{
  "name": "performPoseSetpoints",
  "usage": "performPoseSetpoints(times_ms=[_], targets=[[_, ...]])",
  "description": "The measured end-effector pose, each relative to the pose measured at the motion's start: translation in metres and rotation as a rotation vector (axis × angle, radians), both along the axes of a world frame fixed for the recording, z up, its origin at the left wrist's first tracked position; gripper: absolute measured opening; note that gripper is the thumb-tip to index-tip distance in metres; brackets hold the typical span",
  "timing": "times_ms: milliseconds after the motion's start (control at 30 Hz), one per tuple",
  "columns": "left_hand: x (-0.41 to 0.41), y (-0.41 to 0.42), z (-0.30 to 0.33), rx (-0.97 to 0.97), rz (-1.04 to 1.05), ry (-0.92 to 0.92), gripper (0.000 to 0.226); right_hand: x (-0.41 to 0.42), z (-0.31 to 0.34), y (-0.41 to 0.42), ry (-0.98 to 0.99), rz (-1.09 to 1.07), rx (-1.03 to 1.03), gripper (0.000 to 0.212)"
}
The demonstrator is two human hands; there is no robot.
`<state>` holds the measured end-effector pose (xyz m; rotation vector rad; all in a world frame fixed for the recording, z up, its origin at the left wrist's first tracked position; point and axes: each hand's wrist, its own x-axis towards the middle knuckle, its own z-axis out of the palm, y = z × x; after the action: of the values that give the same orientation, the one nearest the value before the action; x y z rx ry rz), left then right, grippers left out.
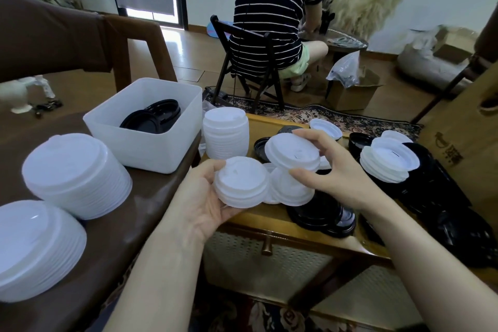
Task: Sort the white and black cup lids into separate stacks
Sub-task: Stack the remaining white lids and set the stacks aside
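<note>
At the centre, the left hand point(204, 197) cups a short stack of white lids point(240, 182), fingers curled under it and thumb on its near edge. Just at its 2 o'clock, the right hand point(334, 170) pinches a single white lid point(292, 152), tilted, thumb below and fingers over the top rim. Beneath that lid another white stack point(292, 191) lies on the yellow wooden table point(269, 217), touching the held stack.

Three more white stacks are on that table: a tall upright one point(225, 133) at 11 o'clock, an upturned one point(388, 162) at 3 o'clock, and a lone upturned lid point(325, 128) at 1 o'clock. Black lids point(323, 217) pile at 5 o'clock, with more scattered at the right.

On the brown table point(121, 210) at 9 o'clock are two large white lid stacks, one point(76, 175) leaning above the other point(37, 248). A translucent bin point(145, 121) at 10 o'clock holds black lids point(153, 117); their number cannot be counted.

At 12 o'clock a person in a striped shirt point(275, 8) sits on a dark folding chair point(242, 62).
</note>
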<state>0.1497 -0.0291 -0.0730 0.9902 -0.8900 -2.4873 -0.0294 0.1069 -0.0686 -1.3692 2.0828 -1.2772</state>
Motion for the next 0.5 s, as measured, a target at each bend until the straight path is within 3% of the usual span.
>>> performPoseSetpoints(times_ms=[233, 500], targets=[[-0.015, 0.002, 0.002, -0.114, -0.204, -0.104, 0.037, 0.009, 0.005, 0.005, 0.035, 0.345, 0.251, 0.07], [-0.016, 0.004, -0.002, -0.158, -0.215, -0.092, 0.034, 0.015, 0.002, 0.0, 0.021, 0.242, 0.205, 0.067]])
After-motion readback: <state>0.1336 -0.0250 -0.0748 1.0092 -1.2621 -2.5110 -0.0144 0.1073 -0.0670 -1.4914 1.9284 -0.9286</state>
